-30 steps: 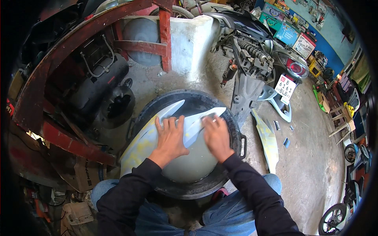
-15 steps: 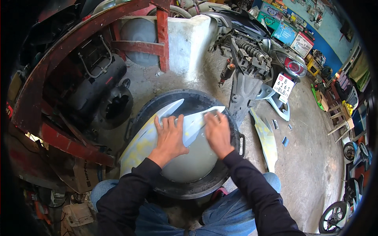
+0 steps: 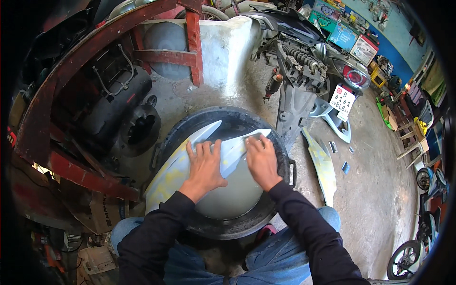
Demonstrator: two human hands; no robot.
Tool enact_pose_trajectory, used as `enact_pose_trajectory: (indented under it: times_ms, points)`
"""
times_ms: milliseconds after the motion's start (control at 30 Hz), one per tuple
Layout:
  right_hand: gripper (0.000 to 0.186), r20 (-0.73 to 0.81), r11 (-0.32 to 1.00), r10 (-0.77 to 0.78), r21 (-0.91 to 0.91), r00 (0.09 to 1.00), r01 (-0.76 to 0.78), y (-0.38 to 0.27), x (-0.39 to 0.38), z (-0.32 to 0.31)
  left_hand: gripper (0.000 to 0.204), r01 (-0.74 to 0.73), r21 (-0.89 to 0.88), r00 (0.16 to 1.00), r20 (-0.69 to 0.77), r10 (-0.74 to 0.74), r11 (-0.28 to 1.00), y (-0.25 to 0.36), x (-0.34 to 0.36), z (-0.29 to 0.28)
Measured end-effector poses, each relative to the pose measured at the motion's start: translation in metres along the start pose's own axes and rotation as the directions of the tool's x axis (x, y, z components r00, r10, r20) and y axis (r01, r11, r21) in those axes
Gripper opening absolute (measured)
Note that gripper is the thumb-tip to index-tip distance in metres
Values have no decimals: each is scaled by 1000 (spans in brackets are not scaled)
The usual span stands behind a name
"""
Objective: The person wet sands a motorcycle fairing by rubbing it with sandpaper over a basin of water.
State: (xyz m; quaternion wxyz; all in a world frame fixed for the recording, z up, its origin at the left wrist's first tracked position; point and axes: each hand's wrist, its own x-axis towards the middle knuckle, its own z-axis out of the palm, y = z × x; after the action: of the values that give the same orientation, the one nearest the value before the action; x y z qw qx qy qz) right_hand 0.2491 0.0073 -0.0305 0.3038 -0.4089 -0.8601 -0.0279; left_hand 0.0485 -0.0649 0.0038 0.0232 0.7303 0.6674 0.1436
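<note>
A pale, pointed motorcycle body panel with yellowish patches lies across a round black basin that holds cloudy water. My left hand rests flat on the panel's middle, fingers spread. My right hand presses on the panel's right pointed end, fingers together; whether something thin lies under the palm I cannot tell. Both forearms wear black sleeves and come in from the lower edge, above blue-jeaned knees.
A partly stripped scooter stands behind the basin, with another pale panel on the concrete floor to the right. A red metal frame and a black engine crowd the left. A wheel sits at lower right.
My right hand has shifted slightly along the panel's right end. The left hand stays in place on the panel.
</note>
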Motion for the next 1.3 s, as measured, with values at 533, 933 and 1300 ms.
enact_pose_trajectory:
  times_ms: [533, 933, 1300]
  points:
    - [37, 607, -291, 359, 795, 709, -533, 5, 19, -31, 122, 36, 37, 999, 17, -37, 999, -4, 4, -3]
    - [38, 374, 371, 375, 778, 848, -507, 10, 20, -6, 127, 43, 48, 998, 51, -46, 998, -5, 5, -4]
    - [43, 282, 283, 558, 819, 780, -498, 11, 24, -17, 127, 39, 40, 998, 52, -41, 998, -6, 5, -5]
